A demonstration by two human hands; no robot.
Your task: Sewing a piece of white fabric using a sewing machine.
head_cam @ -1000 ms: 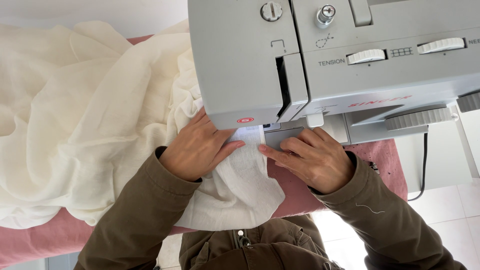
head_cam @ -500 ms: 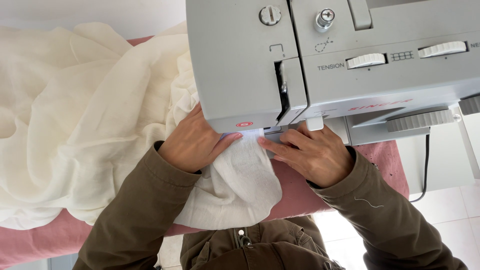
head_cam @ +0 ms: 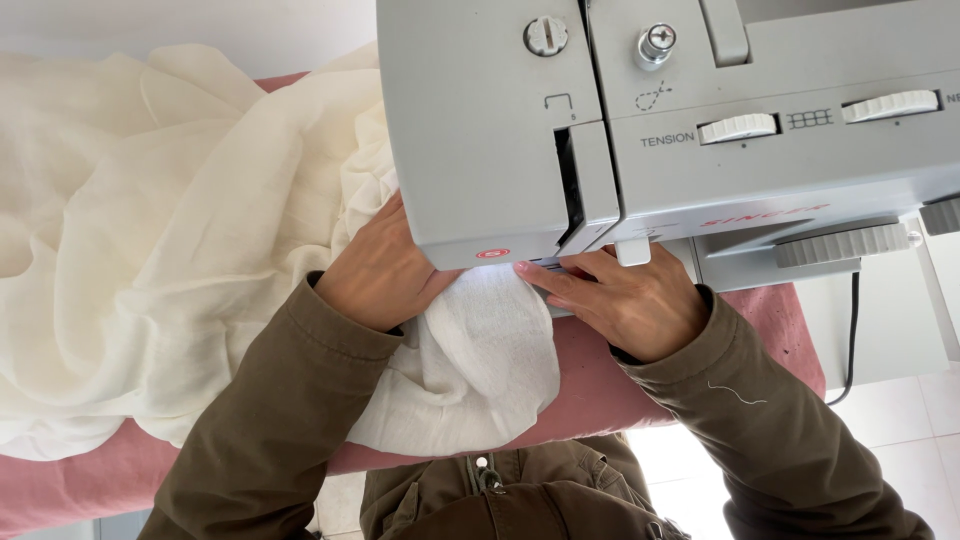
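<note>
Hands look a bit farther under the sewing machine (head_cam: 600, 130) than before: left hand (head_cam: 385, 272) and right hand (head_cam: 630, 300) both flat, pressing cream fabric (head_cam: 480, 350), not gripping.

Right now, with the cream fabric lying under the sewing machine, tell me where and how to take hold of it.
Probably best to take the cream fabric at its loose flap hanging over the near edge of the pink table, coming from the front. The left hand and right hand press the part beside the sewing machine flat, so only that flap is free to pinch.

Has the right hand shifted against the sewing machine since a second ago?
Yes. The right hand has slid up and left, its fingertips now tucked under the front edge of the grey sewing machine.
</note>
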